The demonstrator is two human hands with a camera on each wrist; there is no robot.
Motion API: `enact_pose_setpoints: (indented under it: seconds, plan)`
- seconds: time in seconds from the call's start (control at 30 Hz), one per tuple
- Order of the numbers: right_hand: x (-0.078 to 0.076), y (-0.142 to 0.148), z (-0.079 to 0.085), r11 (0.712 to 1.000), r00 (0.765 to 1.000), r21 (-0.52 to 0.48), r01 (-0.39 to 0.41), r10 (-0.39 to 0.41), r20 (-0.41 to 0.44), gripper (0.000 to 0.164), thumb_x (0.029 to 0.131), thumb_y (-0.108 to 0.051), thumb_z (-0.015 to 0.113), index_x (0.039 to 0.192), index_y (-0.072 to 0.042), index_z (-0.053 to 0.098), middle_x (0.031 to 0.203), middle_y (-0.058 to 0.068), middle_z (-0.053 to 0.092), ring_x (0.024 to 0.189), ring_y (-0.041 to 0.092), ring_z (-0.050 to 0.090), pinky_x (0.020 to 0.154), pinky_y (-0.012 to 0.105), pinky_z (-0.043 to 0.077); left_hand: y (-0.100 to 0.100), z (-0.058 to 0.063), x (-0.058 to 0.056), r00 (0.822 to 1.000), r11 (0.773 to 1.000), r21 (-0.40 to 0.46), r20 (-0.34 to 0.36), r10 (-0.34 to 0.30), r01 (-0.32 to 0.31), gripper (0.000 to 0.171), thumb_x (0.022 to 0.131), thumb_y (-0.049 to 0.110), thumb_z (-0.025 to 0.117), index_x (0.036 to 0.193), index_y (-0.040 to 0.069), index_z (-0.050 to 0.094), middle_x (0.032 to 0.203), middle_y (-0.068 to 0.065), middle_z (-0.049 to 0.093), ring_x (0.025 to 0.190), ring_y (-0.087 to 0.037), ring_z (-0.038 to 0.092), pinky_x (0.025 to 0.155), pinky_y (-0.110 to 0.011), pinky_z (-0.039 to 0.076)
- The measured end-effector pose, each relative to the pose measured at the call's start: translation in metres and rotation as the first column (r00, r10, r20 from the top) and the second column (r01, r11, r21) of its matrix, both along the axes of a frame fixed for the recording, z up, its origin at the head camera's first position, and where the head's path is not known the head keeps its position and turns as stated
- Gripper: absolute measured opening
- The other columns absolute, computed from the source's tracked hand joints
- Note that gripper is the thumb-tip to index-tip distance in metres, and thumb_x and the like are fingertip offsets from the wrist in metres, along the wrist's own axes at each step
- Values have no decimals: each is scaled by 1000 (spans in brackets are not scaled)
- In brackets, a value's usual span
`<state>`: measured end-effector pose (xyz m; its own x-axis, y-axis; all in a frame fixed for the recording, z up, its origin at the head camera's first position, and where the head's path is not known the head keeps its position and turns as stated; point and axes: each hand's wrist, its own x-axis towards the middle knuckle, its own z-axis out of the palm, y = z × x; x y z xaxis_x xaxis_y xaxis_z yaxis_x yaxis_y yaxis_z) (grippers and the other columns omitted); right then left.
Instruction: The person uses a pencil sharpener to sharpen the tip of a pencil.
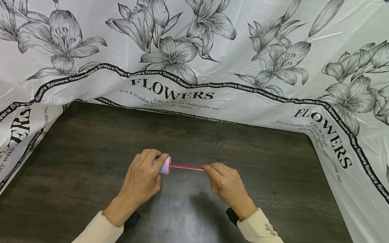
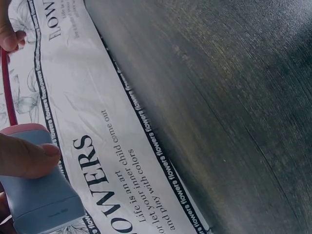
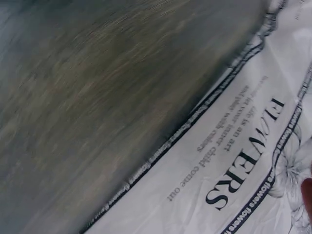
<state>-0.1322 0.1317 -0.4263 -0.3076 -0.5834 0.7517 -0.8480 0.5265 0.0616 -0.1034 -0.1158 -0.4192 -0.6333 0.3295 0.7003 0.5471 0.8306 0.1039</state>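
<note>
My left hand grips a small blue case with a pink end, the thumb pressed on its side in the left wrist view. From the pink end a thin red strap runs straight across to my right hand. The right fingertips pinch the strap's far end. Both hands are held above the dark table, apart from each other by the strap's length. In the right wrist view only a bit of a finger shows at the right edge; the strap is out of that view.
Beneath the hands lies a dark wood-grain table. A white cloth printed with flowers and lettering hangs behind the table and along both sides. Black bands circle both wrists below pale sleeves.
</note>
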Motion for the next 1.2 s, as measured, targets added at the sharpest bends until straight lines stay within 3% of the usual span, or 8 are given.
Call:
enact_pose_setpoints:
  seconds: [0.17, 0.4, 0.5, 0.7, 0.83, 0.93, 1.03, 1.2]
  plan:
    - [3, 2, 2, 999, 984, -15, -34, 36, 175, 17, 75, 9, 71, 90, 0, 71, 77, 4, 67, 62, 9, 62, 56, 17, 51, 0, -1, 2, 1000, 1000, -10, -15, 7, -7, 46, 60, -10, 78, 103, 1, 68, 95, -15, 60, 91, -31, 59, 71, -41, 50]
    - [6, 3, 1, 1000, 927, -13, -26, 29, 374, 14, 78, 4, 72, 92, -1, 73, 74, 3, 66, 55, 2, 53, 53, 11, 43, 1, -4, 3, 999, 1000, -26, -40, 5, -6, 39, 64, -13, 72, 101, 0, 69, 94, -15, 60, 90, -30, 58, 70, -40, 50]
    - [6, 2, 0, 1000, 914, 31, 4, -16, 406, 13, 80, 2, 71, 93, -1, 72, 76, 1, 66, 57, 2, 53, 53, 13, 45, 1, -4, 4, 1000, 999, -32, -21, 10, -11, 39, 64, -12, 73, 101, 1, 69, 94, -14, 60, 90, -30, 58, 70, -41, 50]
    - [7, -4, -6, 990, 962, 100, 101, -123, 246, 21, 81, -1, 71, 102, -5, 67, 92, 2, 66, 76, 12, 63, 65, 24, 53, 0, -5, 4, 996, 1000, -21, 85, 23, -21, 45, 61, -10, 75, 105, 0, 69, 98, -15, 60, 94, -31, 58, 73, -44, 50]
    - [7, -6, -9, 989, 989, 79, 124, -129, 66, 10, 91, -7, 62, 100, -5, 66, 94, 5, 63, 81, 16, 63, 66, 26, 53, -1, -2, 5, 992, 1000, -5, 125, 25, -24, 47, 63, -10, 75, 108, 0, 69, 100, -15, 60, 95, -32, 58, 75, -45, 50]
    - [6, -8, -11, 990, 990, 60, 129, -124, -72, 17, 98, -8, 50, 94, -4, 66, 89, 6, 61, 78, 17, 62, 65, 25, 53, -1, 0, 6, 990, 1000, -4, 142, 20, -20, 49, 62, -10, 76, 109, 0, 69, 100, -14, 60, 94, -32, 58, 74, -44, 50]
    - [5, -8, -13, 991, 979, 41, 126, -117, -166, 22, 98, -3, 46, 91, -1, 67, 84, 6, 62, 74, 17, 62, 66, 26, 54, -1, 0, 6, 985, 1000, -9, 174, 7, -5, 50, 61, -9, 78, 109, 0, 69, 100, -14, 60, 94, -32, 57, 74, -44, 49]
    - [4, -8, -16, 991, 969, 70, 118, -99, -228, 28, 98, 1, 42, 90, -1, 68, 79, 5, 62, 70, 15, 61, 63, 23, 54, -3, 1, 7, 962, 1000, -12, 273, -5, 9, 50, 62, -5, 80, 110, -1, 68, 101, -14, 59, 94, -31, 56, 77, -44, 49]
